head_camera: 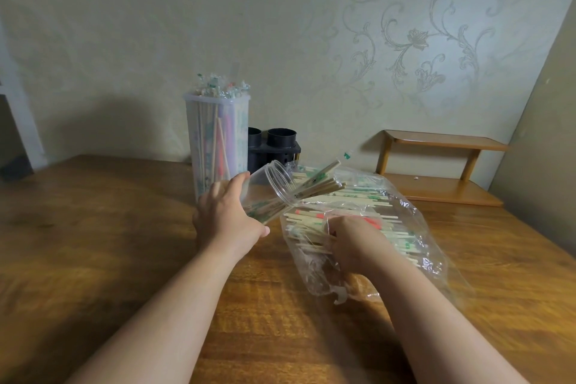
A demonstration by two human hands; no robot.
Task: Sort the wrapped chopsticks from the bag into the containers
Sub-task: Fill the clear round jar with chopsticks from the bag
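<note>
Wrapped chopsticks (358, 196): lay heaped in clear bag (436, 262) on bench (93, 227), right of centre.
Clear jar (274, 178): was tilted, mouth toward bag, several wrapped pairs poking out.
Tall container (215, 134): stood upright behind jar, packed with wrapped sticks.
Black two-tube holder (280, 146): stood just beside it.
Left hand (227, 215): grip clamped round jar base, forearm stretched forward.
Right hand (352, 243): sat at bag mouth, grip curled on chopsticks; could not tell whether through film.

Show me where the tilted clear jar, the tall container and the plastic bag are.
tilted clear jar (267, 191): head view, on its side wall.
tall container (215, 140): head view, on its front wall.
plastic bag (324, 280): head view, on its crumpled near end.
</note>
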